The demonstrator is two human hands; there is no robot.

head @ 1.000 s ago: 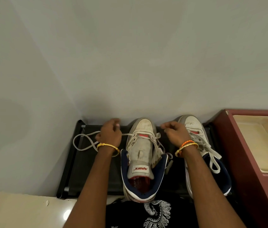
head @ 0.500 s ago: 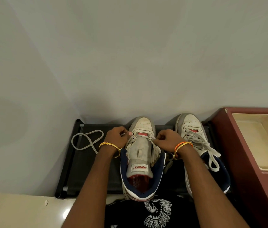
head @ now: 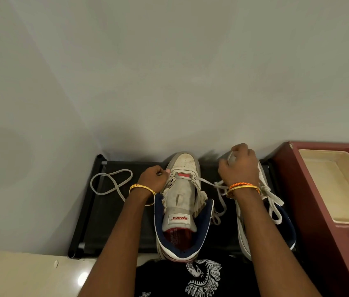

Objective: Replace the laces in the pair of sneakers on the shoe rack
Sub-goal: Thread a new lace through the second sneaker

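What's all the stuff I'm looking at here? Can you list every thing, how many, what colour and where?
shoe rack: one, black, on the floor against the wall
left sneaker: one, white with navy collar, middle of the rack, mostly unlaced
right sneaker: one, white with navy collar, beside it on the right, laced
lace: one, off-white, running from the left sneaker's eyelet towards the right hand
loose lace: one, grey-white, looped on the rack's left part
cabinet: one, dark red, right of the rack
tray: one, cream, on the cabinet
bangles: gold on the left wrist, gold and orange on the right
left hand: at the left sneaker's eyelets
right hand: raised, pinching the lace
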